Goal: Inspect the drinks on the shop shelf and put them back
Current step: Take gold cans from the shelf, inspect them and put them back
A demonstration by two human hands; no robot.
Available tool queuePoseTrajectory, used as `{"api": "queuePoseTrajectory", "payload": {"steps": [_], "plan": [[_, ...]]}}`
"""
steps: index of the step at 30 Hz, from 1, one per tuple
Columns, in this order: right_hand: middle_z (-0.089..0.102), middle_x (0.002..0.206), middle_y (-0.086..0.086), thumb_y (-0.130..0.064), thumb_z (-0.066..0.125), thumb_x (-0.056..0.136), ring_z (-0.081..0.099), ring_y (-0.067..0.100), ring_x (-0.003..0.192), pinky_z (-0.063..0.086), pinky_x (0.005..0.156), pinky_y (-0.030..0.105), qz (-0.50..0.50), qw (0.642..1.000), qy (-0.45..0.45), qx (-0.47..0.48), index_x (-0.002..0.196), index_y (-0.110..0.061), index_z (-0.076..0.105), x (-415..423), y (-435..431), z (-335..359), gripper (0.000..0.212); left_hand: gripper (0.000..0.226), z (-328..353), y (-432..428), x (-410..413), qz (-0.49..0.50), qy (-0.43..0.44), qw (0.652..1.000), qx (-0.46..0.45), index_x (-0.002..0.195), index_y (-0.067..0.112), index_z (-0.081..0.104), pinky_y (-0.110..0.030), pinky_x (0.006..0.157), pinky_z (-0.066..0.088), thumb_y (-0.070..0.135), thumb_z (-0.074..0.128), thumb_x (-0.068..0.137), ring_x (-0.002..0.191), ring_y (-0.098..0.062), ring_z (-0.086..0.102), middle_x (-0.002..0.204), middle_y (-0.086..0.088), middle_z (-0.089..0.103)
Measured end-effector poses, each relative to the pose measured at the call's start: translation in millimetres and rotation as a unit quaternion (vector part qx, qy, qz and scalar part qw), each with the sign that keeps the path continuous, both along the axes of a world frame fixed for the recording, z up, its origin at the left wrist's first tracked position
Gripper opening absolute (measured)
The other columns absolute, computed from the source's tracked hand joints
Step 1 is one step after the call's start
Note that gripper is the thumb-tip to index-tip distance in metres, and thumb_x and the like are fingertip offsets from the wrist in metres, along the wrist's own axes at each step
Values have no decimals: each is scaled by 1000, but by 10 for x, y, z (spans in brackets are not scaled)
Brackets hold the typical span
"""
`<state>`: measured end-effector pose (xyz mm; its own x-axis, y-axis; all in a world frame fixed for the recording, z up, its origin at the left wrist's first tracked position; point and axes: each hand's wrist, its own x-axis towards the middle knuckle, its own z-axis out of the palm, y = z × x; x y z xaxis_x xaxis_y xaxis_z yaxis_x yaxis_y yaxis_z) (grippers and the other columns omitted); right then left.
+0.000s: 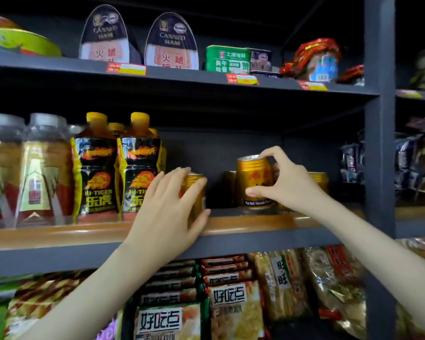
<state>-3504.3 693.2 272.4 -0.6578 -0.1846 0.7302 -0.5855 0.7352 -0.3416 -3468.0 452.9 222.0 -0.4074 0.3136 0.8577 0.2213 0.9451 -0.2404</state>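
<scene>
The right hand pinches the Red Bull can behind the shelf lip; it is best set flat, label forward. The left hand grips a second can at the lip.

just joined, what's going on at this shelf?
A person is working the drinks shelf with both bare hands. The left hand grips a gold can standing beside the Hi-Tiger bottles. The right hand pinches a Red Bull can, thumb low and forefinger at its rim. That can is upright at shelf level; whether it touches the shelf I cannot tell. Other cans stand behind it. Both grips are on, so neither can is put back yet.
</scene>
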Motion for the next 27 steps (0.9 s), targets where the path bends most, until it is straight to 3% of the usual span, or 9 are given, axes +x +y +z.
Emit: {"api": "queuePoseTrajectory", "payload": {"steps": [2, 4, 8, 12, 15, 18, 22, 25, 27], "plan": [[53, 93, -15, -49, 77, 72, 55, 10, 87, 48, 87, 28, -25, 999, -5, 33, 116, -41, 32, -42, -21, 8, 64, 57, -1, -8, -38, 2, -4, 1000, 1, 130, 14, 59, -46, 110, 29, 49, 41, 89, 127, -34, 48, 135, -18, 53], [48, 88, -17, -49, 76, 74, 43, 9, 87, 30, 102, 38, -52, 996, -9, 65, 115, -38, 33, -55, -35, 16, 60, 58, -5, -11, -47, 10, -3, 1000, 0, 131, 15, 58, -44, 111, 25, 51, 40, 89, 128, -34, 46, 136, -18, 53], [42, 85, -23, -51, 76, 74, 36, 6, 90, 17, 103, 35, -82, 991, 4, 109, 111, -36, 35, -91, -51, -36, 57, 56, -16, -18, -69, 10, -3, 1000, -10, 130, 14, 59, -45, 110, 30, 49, 40, 90, 127, -35, 47, 136, -18, 52], [46, 122, -10, -57, 74, 71, 36, 15, 123, 7, 112, 37, -125, 979, 48, 155, 117, -33, 40, -198, -69, -15, 61, 56, -16, -21, -84, 1, -6, 1000, -8, 130, 14, 58, -45, 105, 38, 50, 40, 90, 128, -36, 47, 137, -18, 51], [35, 141, -7, -55, 71, 75, 27, 18, 134, 9, 113, 40, -107, 973, 34, 202, 129, -30, 40, -228, -45, 49, 68, 55, -37, -9, -99, 6, 13, 1000, -6, 129, 14, 59, -46, 106, 37, 49, 41, 90, 129, -36, 46, 137, -18, 51], [40, 143, -7, -52, 66, 82, 32, 18, 135, 15, 113, 42, -53, 970, -16, 237, 143, -35, 30, -238, -7, 87, 73, 56, -43, -14, -86, 15, 43, 999, -6, 129, 13, 60, -48, 111, 31, 50, 41, 91, 131, -36, 43, 138, -19, 51], [38, 147, -7, -51, 65, 83, 30, 18, 137, 10, 115, 43, -86, 956, -31, 279, 147, -37, 25, -258, 27, 164, 77, 58, -40, -137, -12, 52, 87, 995, 17, 133, 12, 58, -53, 116, 19, 49, 40, 92, 138, -38, 36, 144, -21, 45], [20, 158, -7, -48, 62, 87, 15, 18, 145, 5, 118, 43, -80, 960, -9, 269, 151, -38, 16, -172, -119, 153, 79, 59, -11, -301, 42, 82, 105, 990, 41, 139, 13, 53, -55, 116, 18, 47, 38, 93, 140, -39, 30, 147, -23, 39], [20, 158, -8, -49, 56, 91, 18, 17, 144, 13, 117, 41, -6, 975, 35, 219, 151, -40, 15, -28, -355, 118, 73, 58, 5, -384, 52, 97, 109, 988, 50, 140, 13, 51, -55, 115, 18, 45, 36, 94, 141, -40, 29, 149, -23, 37]]}}
